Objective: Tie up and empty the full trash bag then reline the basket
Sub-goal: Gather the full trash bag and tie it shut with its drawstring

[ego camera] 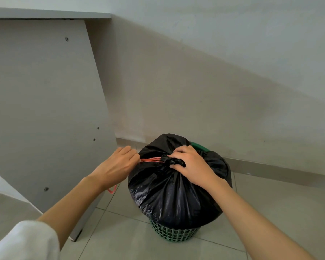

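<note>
A full black trash bag (174, 194) bulges out of a green lattice basket (174, 232) on the tiled floor. Its mouth is gathered into a bunched neck at the top. My right hand (190, 165) grips that neck from the right. A red drawstring (151, 159) runs taut from the neck to the left. My left hand (117, 165) is closed on the drawstring, and a loop of the string hangs below the hand (112, 190). The basket's green rim (199, 146) shows behind the bag.
A grey desk side panel (45, 109) stands close on the left, its foot on the floor beside the basket. A pale wall with a skirting board (270, 166) runs right behind. Tiled floor (120, 241) lies in front of the basket.
</note>
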Demonstrator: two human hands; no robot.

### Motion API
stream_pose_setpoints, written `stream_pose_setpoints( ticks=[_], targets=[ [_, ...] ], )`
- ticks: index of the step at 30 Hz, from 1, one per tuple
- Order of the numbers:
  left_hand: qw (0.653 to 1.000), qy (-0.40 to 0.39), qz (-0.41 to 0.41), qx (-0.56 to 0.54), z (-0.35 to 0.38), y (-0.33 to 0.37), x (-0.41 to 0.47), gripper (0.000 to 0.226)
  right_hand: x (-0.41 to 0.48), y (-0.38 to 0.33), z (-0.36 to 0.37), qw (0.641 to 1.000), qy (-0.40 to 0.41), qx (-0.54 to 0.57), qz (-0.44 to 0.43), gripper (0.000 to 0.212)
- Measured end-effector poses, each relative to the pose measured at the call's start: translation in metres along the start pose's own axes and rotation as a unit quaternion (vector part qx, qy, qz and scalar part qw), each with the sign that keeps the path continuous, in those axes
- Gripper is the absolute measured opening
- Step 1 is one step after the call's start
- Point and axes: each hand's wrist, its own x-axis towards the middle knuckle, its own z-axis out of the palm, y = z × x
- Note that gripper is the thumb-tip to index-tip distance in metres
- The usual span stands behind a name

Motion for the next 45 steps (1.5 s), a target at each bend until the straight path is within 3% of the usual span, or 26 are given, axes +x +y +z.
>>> stream_pose_setpoints(
  ticks=[2, 8, 12, 14, 17, 21, 25, 29, 34, 40, 45],
  targets=[
    [1.0, 0.013, -0.024, 0.005, -0.004, -0.001, 0.004, 0.023, -0.001, -0.005, -0.002, 0.998, -0.02, 0.045, 0.027, 0.038],
    [0.977, -0.005, -0.201, -0.067, -0.012, 0.008, 0.031, 0.026, -0.01, -0.011, -0.012, 0.983, -0.03, 0.16, 0.081, 0.049],
    [0.892, 0.023, -0.391, -0.225, -0.011, 0.028, 0.042, 0.017, -0.014, -0.01, -0.01, 0.97, -0.002, 0.22, 0.107, 0.053],
    [0.898, 0.092, -0.379, -0.202, -0.013, 0.048, 0.04, 0.021, -0.014, -0.01, -0.011, 0.966, 0.017, 0.233, 0.113, 0.047],
    [0.921, 0.183, -0.257, -0.229, -0.015, 0.074, 0.034, 0.025, -0.012, -0.015, -0.012, 0.962, 0.042, 0.25, 0.106, 0.031],
    [0.943, 0.097, -0.183, -0.259, -0.007, 0.08, 0.034, 0.043, -0.009, -0.012, -0.01, 0.963, 0.044, 0.25, 0.085, 0.032],
    [0.934, 0.046, -0.214, -0.283, 0.001, 0.076, 0.036, 0.05, -0.009, -0.009, -0.013, 0.961, 0.045, 0.261, 0.082, 0.033],
    [0.91, 0.07, -0.224, -0.342, -0.003, 0.079, 0.039, 0.04, -0.012, -0.007, -0.012, 0.924, 0.051, 0.359, 0.124, 0.032],
    [0.886, 0.022, -0.221, -0.406, -0.006, 0.093, 0.036, 0.045, -0.011, -0.008, -0.01, 0.878, 0.088, 0.443, 0.157, 0.032],
    [0.869, 0.083, -0.277, -0.402, -0.012, 0.098, 0.043, 0.044, -0.001, -0.01, -0.007, 0.843, 0.141, 0.474, 0.21, 0.019],
    [0.881, 0.097, -0.278, -0.37, -0.003, 0.091, 0.051, 0.025, 0.0, -0.007, -0.009, 0.828, 0.098, 0.503, 0.228, 0.011]
  ],
)
